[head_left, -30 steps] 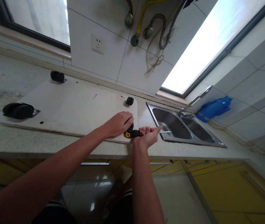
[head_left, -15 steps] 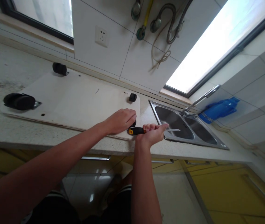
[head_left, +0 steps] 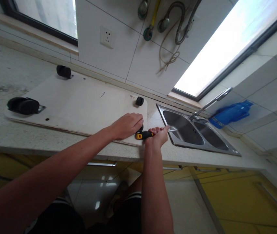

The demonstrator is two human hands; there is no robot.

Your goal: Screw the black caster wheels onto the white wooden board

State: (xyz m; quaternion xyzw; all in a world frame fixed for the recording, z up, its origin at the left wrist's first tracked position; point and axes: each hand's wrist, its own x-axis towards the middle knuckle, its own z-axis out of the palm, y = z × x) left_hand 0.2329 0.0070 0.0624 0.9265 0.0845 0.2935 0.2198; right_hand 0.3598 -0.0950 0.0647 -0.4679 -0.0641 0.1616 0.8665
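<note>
A white board (head_left: 87, 104) with rounded corners lies on the countertop, black casters standing up at its corners. My left hand (head_left: 128, 125) is closed over the caster (head_left: 140, 129) at the near right corner, and most of that caster is hidden under it. In my right hand (head_left: 158, 136) is a screwdriver (head_left: 144, 135) with a black and yellow handle. Its handle end points left, close beside the covered caster, while the thin metal shaft points right over the sink's edge. Another caster (head_left: 139, 101) sits at the far right corner. At the left end are two more, a near one (head_left: 23, 106) and a far one (head_left: 64, 71).
Right of the board is a double-bowl steel sink (head_left: 177, 141) with a faucet (head_left: 211, 102). A blue bag-like item (head_left: 231, 113) lies behind it. The wall carries a socket (head_left: 107, 37), pipes and a tied cord (head_left: 171, 60). Yellow cabinets (head_left: 240, 191) run below the counter.
My right hand has turned slightly, and the screwdriver's shaft now tilts up a little and shows less of its length. My left hand stays on the caster. The view has shifted slightly.
</note>
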